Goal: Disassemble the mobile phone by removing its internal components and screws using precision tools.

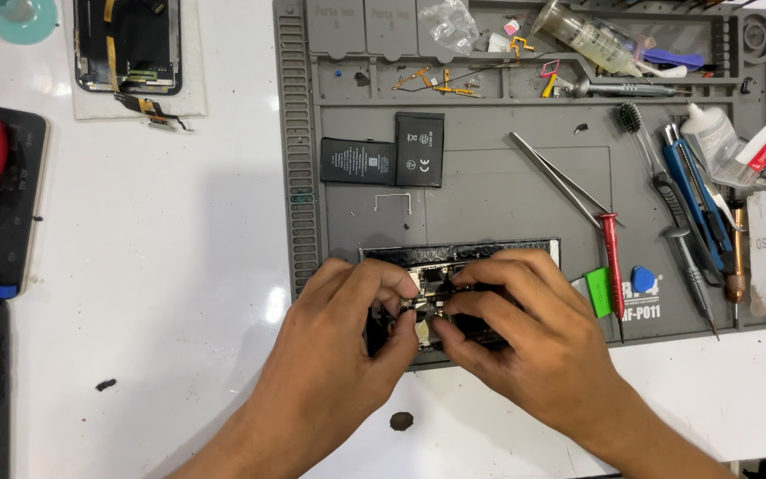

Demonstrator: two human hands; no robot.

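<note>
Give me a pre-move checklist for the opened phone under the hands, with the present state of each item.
1. Both hands on the work: left hand and right hand pinch at the middle of the opened phone. Ok.
2. Phone lies wholly on the grey repair mat: its near edge sits at the mat's front edge. Cannot tell.
3. L-shaped battery lies out of the phone, apart from the hands. Ok.
4. Tweezers and red screwdriver lie free on the mat by the right hand. Ok.
5. Small part between the fingertips seated: hidden by the fingers. Cannot tell.

Black labelled battery point(383, 160) on mat point(489, 186)
</note>
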